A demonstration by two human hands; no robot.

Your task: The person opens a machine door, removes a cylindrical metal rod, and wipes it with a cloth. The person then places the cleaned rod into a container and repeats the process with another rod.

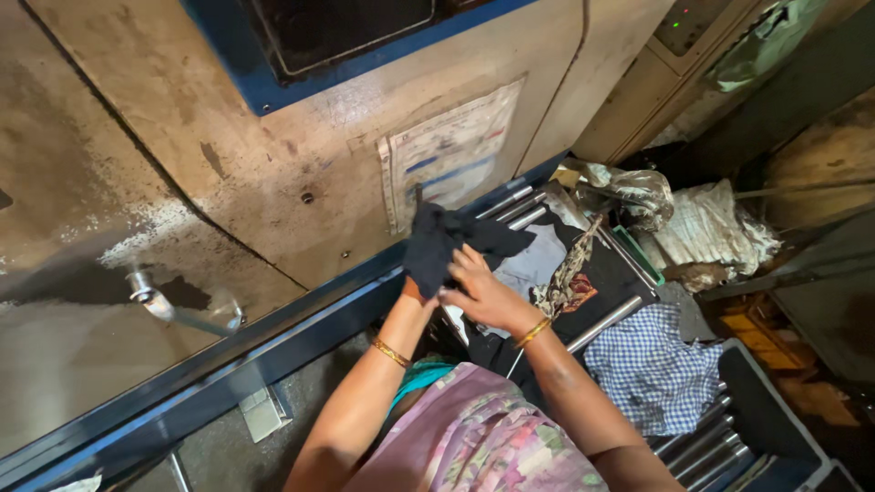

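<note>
A dark navy cloth (444, 239) is bunched between both my hands, close to the beige machine panel (273, 155). Most of my left hand (416, 290) is hidden under the cloth, gripping it from below. Lying over the cloth's lower edge, my right hand (483, 292) has its fingers closed on the fabric. A gold bangle circles each wrist. Just right of my hands, metal rods (602, 323) lie on a dark tray (629, 264) with a white sheet and a patterned rag (567, 278).
A blue-and-white checked cloth (652, 369) lies to the right over more rods. Crumpled plastic and a woven sack (706, 228) sit behind the tray. A paper label (451, 150) is stuck on the panel; a metal handle (173, 310) juts out at left.
</note>
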